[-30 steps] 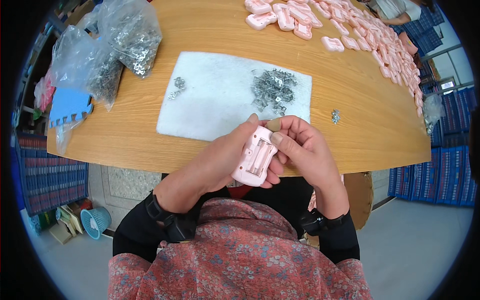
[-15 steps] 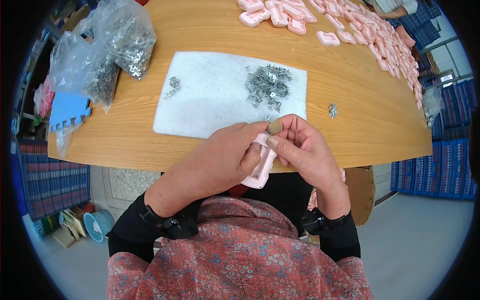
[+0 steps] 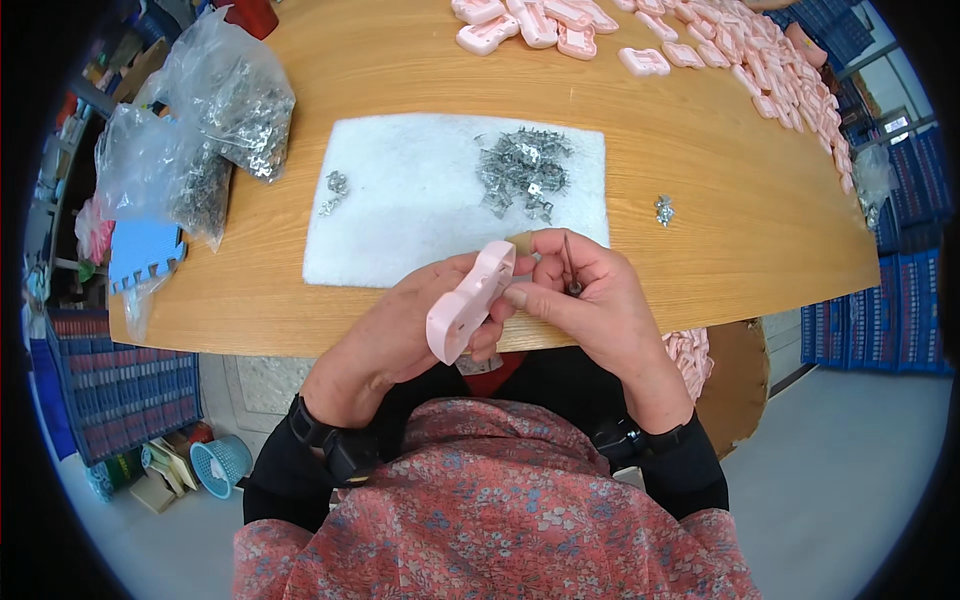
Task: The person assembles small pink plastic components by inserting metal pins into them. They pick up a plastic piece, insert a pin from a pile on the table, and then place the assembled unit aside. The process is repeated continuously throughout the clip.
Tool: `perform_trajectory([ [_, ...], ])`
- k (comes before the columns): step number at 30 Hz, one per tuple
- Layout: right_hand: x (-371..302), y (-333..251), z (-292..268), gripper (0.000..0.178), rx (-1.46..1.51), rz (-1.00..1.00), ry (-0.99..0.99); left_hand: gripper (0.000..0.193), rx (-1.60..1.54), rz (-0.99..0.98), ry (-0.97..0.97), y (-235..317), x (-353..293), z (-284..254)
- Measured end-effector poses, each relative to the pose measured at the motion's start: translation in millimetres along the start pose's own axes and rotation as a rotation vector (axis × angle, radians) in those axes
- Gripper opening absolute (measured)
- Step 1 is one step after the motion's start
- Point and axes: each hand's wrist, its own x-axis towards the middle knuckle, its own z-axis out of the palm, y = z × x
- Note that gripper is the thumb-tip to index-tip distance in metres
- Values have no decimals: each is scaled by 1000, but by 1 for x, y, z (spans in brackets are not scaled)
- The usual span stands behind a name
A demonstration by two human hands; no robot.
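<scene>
My left hand (image 3: 405, 315) is closed around a pink plastic casing (image 3: 470, 305), which stands tilted on its edge over the table's near edge. My right hand (image 3: 590, 295) has its thumb and index finger pinched against the casing's right side; what lies between those fingertips is hidden. A slim dark metal tool (image 3: 571, 266) is tucked in the curled fingers of that hand, its kind unclear. A tan cover wraps the tip of an index finger. Beyond the hands, a heap of small metal contact pieces (image 3: 522, 170) lies on a white foam sheet (image 3: 400, 215).
A smaller metal cluster (image 3: 335, 190) lies at the sheet's left, another (image 3: 664, 210) on the wood to its right. Clear bags (image 3: 235, 95) of metal pieces stand at left beside a blue foam mat (image 3: 142, 252). Many pink casings (image 3: 780, 85) cover the far right. A carton (image 3: 735, 390) sits below.
The pink casing has been turned from its hollow face up onto its edge and moved slightly left. The dark tool shows more clearly in my right hand. The whole view has shifted a little.
</scene>
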Motion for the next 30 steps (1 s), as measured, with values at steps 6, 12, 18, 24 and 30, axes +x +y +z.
perform_trajectory([
  [6,3,3,-7,14,-66,52,5,38,-37,-31,-24,-4,-2,-3],
  [12,-4,2,-9,15,58,52,-14,46,-186,-86,-117,-4,0,2],
  [18,-17,4,-12,25,282,1,-78,52,-306,-146,-244,-12,7,4],
  [24,-41,-3,-29,26,282,95,-83,51,-224,-215,-350,-23,24,19],
  [30,-98,0,-77,24,126,224,223,51,205,-300,-264,-18,41,51],
])
